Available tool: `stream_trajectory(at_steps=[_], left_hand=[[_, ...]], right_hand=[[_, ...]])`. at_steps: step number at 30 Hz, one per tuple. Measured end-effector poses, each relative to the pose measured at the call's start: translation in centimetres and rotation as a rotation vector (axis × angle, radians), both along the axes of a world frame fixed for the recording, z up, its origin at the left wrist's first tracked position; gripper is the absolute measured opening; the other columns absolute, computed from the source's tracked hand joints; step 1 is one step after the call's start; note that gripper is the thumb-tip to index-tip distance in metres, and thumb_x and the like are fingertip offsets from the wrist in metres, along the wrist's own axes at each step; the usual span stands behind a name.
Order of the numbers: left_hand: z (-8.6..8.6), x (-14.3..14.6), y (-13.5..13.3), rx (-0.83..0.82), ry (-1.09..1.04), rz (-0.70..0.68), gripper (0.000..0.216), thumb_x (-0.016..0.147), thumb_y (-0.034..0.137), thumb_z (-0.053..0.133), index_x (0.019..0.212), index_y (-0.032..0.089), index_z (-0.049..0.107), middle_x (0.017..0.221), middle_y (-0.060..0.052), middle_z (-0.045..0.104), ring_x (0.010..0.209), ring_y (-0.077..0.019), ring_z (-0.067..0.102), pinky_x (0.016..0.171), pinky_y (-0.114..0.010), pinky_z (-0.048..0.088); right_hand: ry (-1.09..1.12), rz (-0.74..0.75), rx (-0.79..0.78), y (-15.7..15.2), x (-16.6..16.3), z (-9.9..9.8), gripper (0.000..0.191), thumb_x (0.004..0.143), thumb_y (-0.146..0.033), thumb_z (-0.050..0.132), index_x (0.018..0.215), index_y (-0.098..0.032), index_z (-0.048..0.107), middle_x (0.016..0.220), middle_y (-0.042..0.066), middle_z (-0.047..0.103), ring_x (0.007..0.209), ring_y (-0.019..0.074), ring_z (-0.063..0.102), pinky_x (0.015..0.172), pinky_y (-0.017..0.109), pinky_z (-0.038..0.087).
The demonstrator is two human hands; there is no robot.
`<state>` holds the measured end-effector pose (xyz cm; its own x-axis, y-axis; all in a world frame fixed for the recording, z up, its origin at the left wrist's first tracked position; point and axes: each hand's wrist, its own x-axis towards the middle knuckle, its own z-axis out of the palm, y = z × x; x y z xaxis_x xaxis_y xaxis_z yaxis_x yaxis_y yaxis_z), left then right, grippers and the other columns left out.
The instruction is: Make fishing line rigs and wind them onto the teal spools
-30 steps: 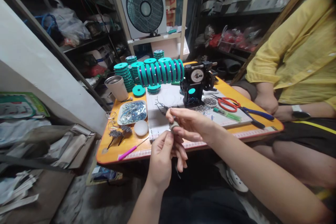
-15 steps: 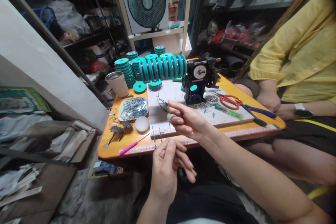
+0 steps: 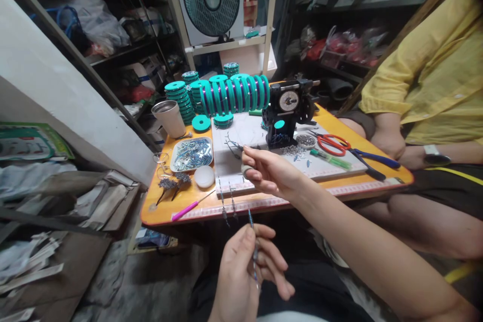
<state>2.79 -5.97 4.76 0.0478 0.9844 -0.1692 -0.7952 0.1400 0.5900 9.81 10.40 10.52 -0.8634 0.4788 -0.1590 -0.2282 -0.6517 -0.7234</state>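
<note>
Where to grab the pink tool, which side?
By its handle, I'd say, from above and the near side. The handle is thick; the shaft is thin. It lies flat by the table's near edge, shaft angled away to the right, so the handle faces the person. The left hand looks nearer but holds a thin piece.

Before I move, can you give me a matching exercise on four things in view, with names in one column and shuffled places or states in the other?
Things:
1. Person's left hand
2. Thin tool with a magenta handle
3. Shallow white tray
4. Black machine with a round pale dial

Places or states:
A. At the end of a row of upright teal discs
B. Full of small blue pieces
C. Holding a slim blue piece
D. Lying by the near edge of the orange table

Pairs: 1-C, 2-D, 3-B, 4-A
</note>
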Motion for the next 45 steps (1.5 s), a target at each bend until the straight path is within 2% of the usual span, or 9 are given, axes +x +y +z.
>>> stream_trajectory(at_steps=[4, 12, 16, 24, 29, 34, 39, 43, 45], left_hand=[[-0.9, -0.3, -0.8, 0.031, -0.056, -0.025, 0.037, 0.098, 0.032, 0.035, 0.088, 0.011, 0.063, 0.067, -0.008, 0.07, 0.042, -0.0134, 0.063, 0.045, -0.023, 0.053], [0.0, -1.0, -1.3, 0.046, -0.01, -0.09, 0.042, 0.101, 0.028, 0.024, 0.092, 0.01, 0.061, 0.075, -0.01, 0.072, 0.05, -0.015, 0.067, 0.053, -0.026, 0.055], [-0.2, -0.8, -1.1, 0.022, 0.08, -0.025, 0.036, 0.099, 0.029, 0.033, 0.091, 0.01, 0.063, 0.063, -0.007, 0.07, 0.045, -0.0153, 0.065, 0.046, -0.022, 0.051], [-2.4, -0.4, -0.4, -0.027, 0.118, 0.189, 0.04, 0.084, 0.041, 0.059, 0.057, 0.012, 0.06, 0.034, -0.002, 0.053, 0.02, -0.0067, 0.039, 0.024, -0.012, 0.027], [-1.9, -0.2, -0.5, -0.026, 0.085, 0.194, 0.037, 0.085, 0.039, 0.058, 0.059, 0.012, 0.061, 0.035, -0.001, 0.053, 0.021, -0.007, 0.04, 0.025, -0.013, 0.03], [-0.3, -0.5, -0.5, -0.005, 0.165, 0.153, 0.034, 0.094, 0.03, 0.043, 0.097, 0.01, 0.07, 0.067, -0.009, 0.07, 0.043, -0.013, 0.06, 0.048, -0.024, 0.051], [-0.5, -1.0, -0.2, -0.013, 0.241, 0.11, 0.045, 0.098, 0.032, 0.029, 0.125, 0.012, 0.059, 0.087, -0.013, 0.072, 0.064, -0.0191, 0.067, 0.067, -0.035, 0.053], [-1.1, -1.5, 0.9, 0.049, 0.558, 0.141, 0.042, 0.098, 0.033, 0.033, 0.118, 0.013, 0.064, 0.117, -0.013, 0.066, 0.115, -0.0251, 0.057, 0.105, -0.039, 0.038], [-1.0, -1.9, 1.8, 0.076, 0.638, 0.118, 0.04, 0.098, 0.034, 0.037, 0.12, 0.016, 0.064, 0.13, -0.011, 0.059, 0.126, -0.0253, 0.048, 0.112, -0.039, 0.03]], right_hand=[[0.001, -0.001, 0.006, 0.0, 0.1, -0.2, 0.033, 0.092, -0.041, 0.049, 0.07, -0.018, 0.04, 0.049, -0.005, 0.045, 0.029, 0.0024, 0.027, 0.024, 0.01, 0.021], [0.014, 0.004, 0.008, -0.3, 0.0, 0.1, 0.032, 0.092, -0.041, 0.05, 0.071, -0.018, 0.04, 0.049, -0.006, 0.044, 0.029, 0.0022, 0.026, 0.025, 0.009, 0.022], [0.018, 0.0, 0.004, -0.3, 0.0, 0.1, 0.032, 0.092, -0.04, 0.049, 0.07, -0.018, 0.04, 0.049, -0.005, 0.045, 0.029, 0.0025, 0.026, 0.024, 0.01, 0.022], [0.018, -0.036, -0.002, -0.4, -0.3, -0.2, 0.034, 0.09, -0.041, 0.05, 0.068, -0.019, 0.037, 0.047, -0.006, 0.043, 0.028, 0.0024, 0.025, 0.024, 0.01, 0.021], [0.01, -0.05, 0.025, -0.4, -0.3, 0.2, 0.035, 0.091, -0.041, 0.049, 0.068, -0.019, 0.036, 0.047, -0.006, 0.043, 0.028, 0.0023, 0.027, 0.025, 0.01, 0.021], [-0.018, -0.035, 0.12, -0.2, 0.2, 0.8, 0.03, 0.09, -0.04, 0.052, 0.073, -0.017, 0.045, 0.05, -0.004, 0.051, 0.026, 0.0019, 0.031, 0.024, 0.01, 0.019], [-0.07, -0.051, 0.271, 0.2, 0.9, 0.9, 0.024, 0.092, -0.037, 0.054, 0.087, -0.014, 0.06, 0.049, -0.003, 0.055, 0.025, 0.0019, 0.034, 0.025, 0.009, 0.018], [-0.19, -0.013, 0.548, 0.7, 1.6, 1.5, 0.032, 0.093, -0.041, 0.052, 0.097, -0.013, 0.065, 0.043, -0.007, 0.047, 0.025, 0.0012, 0.025, 0.025, 0.011, 0.017], [-0.241, 0.025, 0.681, 0.8, 2.0, 2.2, 0.034, 0.094, -0.041, 0.051, 0.099, -0.012, 0.067, 0.042, -0.008, 0.043, 0.026, 0.0015, 0.025, 0.026, 0.011, 0.019]])
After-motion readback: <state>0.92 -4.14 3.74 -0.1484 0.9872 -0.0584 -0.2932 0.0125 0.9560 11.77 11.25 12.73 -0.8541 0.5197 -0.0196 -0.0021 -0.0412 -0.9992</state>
